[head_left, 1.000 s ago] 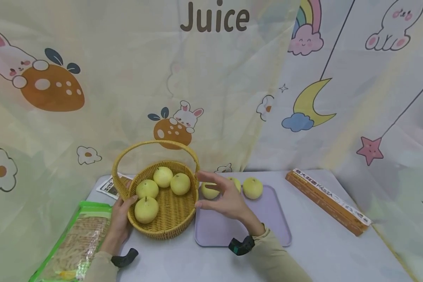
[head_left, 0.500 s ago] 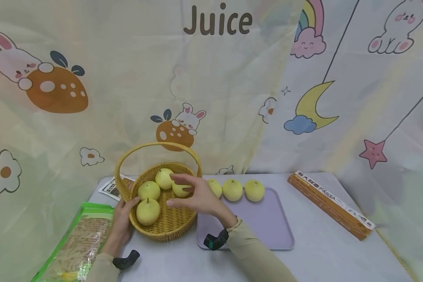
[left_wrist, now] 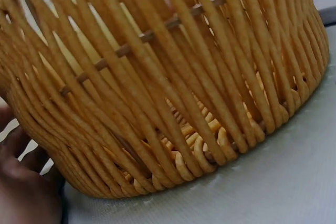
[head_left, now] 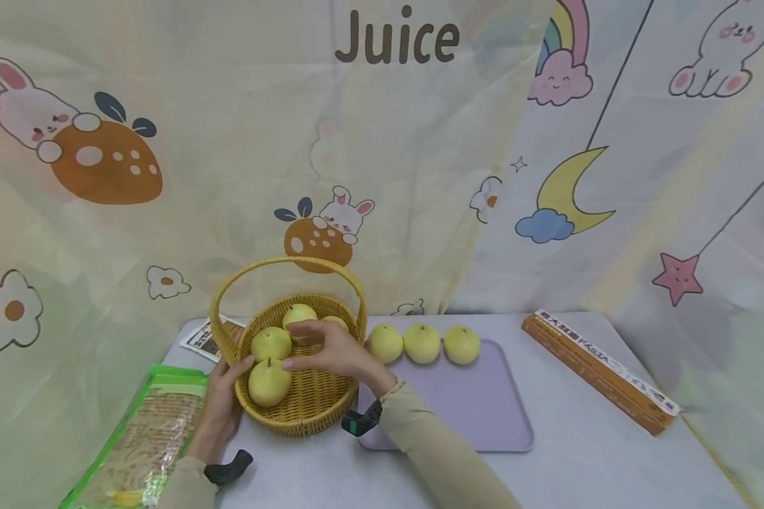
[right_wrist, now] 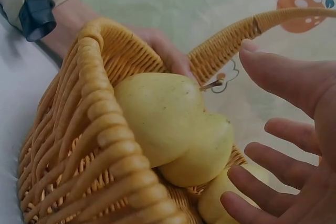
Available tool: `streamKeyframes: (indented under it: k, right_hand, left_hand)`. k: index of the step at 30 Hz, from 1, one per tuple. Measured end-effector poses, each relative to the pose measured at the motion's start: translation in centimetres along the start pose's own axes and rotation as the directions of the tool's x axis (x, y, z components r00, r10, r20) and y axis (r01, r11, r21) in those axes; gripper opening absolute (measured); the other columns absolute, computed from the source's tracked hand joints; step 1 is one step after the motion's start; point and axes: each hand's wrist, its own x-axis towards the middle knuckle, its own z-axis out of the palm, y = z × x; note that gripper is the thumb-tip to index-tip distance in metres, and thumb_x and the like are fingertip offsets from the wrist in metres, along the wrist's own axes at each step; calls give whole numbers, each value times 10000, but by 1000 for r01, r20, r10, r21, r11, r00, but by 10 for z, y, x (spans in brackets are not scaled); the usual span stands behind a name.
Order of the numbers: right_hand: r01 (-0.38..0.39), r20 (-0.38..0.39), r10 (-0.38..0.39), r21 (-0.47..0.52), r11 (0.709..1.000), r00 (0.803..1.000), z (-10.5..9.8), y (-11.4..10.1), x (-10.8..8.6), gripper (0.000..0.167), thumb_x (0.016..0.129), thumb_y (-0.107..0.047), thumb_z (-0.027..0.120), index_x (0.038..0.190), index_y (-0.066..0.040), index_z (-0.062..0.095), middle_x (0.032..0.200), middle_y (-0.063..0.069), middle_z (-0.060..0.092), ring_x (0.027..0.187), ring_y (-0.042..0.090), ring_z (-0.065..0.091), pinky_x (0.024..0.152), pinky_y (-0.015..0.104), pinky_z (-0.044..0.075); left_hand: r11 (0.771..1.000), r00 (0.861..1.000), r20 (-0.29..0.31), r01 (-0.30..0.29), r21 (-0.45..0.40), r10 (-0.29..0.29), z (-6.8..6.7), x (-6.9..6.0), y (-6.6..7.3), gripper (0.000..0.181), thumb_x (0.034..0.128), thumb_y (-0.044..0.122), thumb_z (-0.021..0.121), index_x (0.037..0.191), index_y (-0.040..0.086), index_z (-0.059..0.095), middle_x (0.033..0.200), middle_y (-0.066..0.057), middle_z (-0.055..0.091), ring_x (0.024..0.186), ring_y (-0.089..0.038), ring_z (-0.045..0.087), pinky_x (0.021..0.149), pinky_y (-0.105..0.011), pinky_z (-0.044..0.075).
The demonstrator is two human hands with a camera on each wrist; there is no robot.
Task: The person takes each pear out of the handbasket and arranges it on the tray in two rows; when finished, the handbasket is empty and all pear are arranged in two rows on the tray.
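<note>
One basket (head_left: 308, 406) on pale tabletop (head_left: 586, 438); cartoon-print backdrop (head_left: 414, 170).

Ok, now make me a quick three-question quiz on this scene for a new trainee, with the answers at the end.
1. True or false: the right hand, over the wicker basket, is gripping a fruit.
2. How many yellow fruits sit at the far edge of the lilac tray?
3. What is the left hand holding?
A. the pasta box
B. the wicker basket
C. the green-edged bag

Key:
1. False; it holds nothing.
2. Three.
3. B.
</note>
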Motion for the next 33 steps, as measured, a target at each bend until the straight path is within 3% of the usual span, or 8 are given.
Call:
streamKeyframes:
  k: [4, 7, 15, 23, 28, 33]
  right_hand:
    - [-24, 13, 24, -15, 1000, 1000, 7, 2, 7, 706, 918, -326, 848, 1539, -148, 564, 1556, 56, 592, 1446, 350, 539, 1201, 486, 472]
    - [-36, 14, 36, -20, 999, 999, 11, 2, 11, 687, 906, -348, 860, 1513, -163, 597, 1540, 19, 609, 1441, 324, 552, 1207, 496, 465]
    - [-46, 20, 47, -19, 999, 999, 18, 3, 16, 601, 906, -311, 862, 1441, -131, 656, 1434, 29, 687, 1329, 237, 644, 1137, 373, 528]
    - [-27, 104, 36, -90, 996, 994, 26, 2, 24, 593, 898, -288, 870, 1427, -112, 670, 1411, 17, 704, 1304, 125, 646, 1076, 227, 518]
    - [-9, 116, 25, -136, 991, 993, 30, 2, 26, 605, 869, -287, 897, 1412, -122, 687, 1400, -8, 712, 1310, 107, 634, 1069, 220, 513]
    - [-27, 117, 45, -153, 988, 992, 32, 5, 27, 591, 825, -264, 934, 1361, -126, 725, 1337, -46, 740, 1185, 5, 635, 1021, 205, 529]
  left_hand:
    - [999, 1000, 8, -10, -31, 10, -1, 1, -2, 678, 1073, 250, 572, 1691, 231, 294, 1676, -6, 356, 1469, -107, 410, 1100, -139, 443]
    - [999, 1000, 12, -21, -43, 21, -1, 0, -3, 669, 1074, 237, 564, 1688, 215, 299, 1638, 10, 385, 1413, -69, 443, 1076, -132, 452]
    - [999, 1000, 2, -16, -28, 16, -1, 0, -4, 660, 1074, 257, 576, 1679, 201, 319, 1520, 66, 467, 1322, -31, 529, 1047, -146, 494]
    - [1000, 1000, -1, 2, -11, -2, 0, 0, -3, 661, 1074, 276, 577, 1670, 160, 315, 1471, 74, 483, 1292, -24, 548, 1039, -139, 498]
    - [1000, 1000, 2, 3, -15, -3, -1, 0, -3, 652, 1075, 273, 575, 1663, 156, 320, 1462, 73, 488, 1296, -32, 543, 1040, -143, 497]
    - [1000, 1000, -7, 2, -6, -2, -1, -1, -2, 643, 1073, 269, 572, 1654, 144, 328, 1456, 71, 494, 1304, -39, 536, 1043, -139, 489]
